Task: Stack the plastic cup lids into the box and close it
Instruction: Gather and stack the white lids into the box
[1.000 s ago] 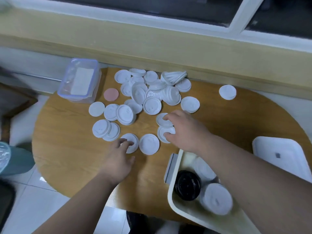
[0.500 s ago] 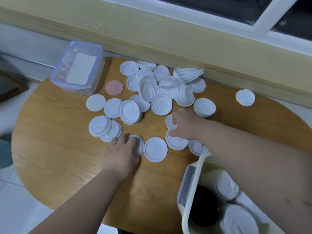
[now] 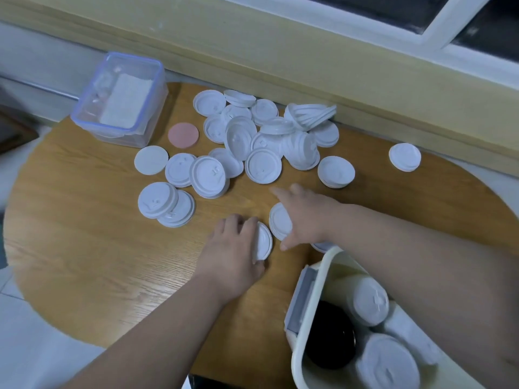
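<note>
Several white plastic cup lids [image 3: 262, 165] lie scattered over the far half of a wooden table [image 3: 84, 248]. My left hand [image 3: 233, 254] grips a small tilted stack of white lids [image 3: 264, 241] near the table's middle. My right hand [image 3: 303, 217] holds another tilted stack of lids [image 3: 279, 221] just to the right of it, forefinger stretched out. The two stacks are close but apart. A cream box [image 3: 317, 279] at the lower right holds stacked white lids [image 3: 370, 303] and a black lid [image 3: 331, 339].
A clear plastic container with a blue rim [image 3: 123, 99] stands at the back left. A pink disc [image 3: 183, 135] lies beside it. One lone lid [image 3: 404, 156] sits far right. A yellow wall ledge [image 3: 280, 37] runs behind the table.
Both hands lifted lids off the table and tilted them on edge, drawing toward each other. The lids that lay flat near the hands are gone from the tabletop. The view shifted slightly.
</note>
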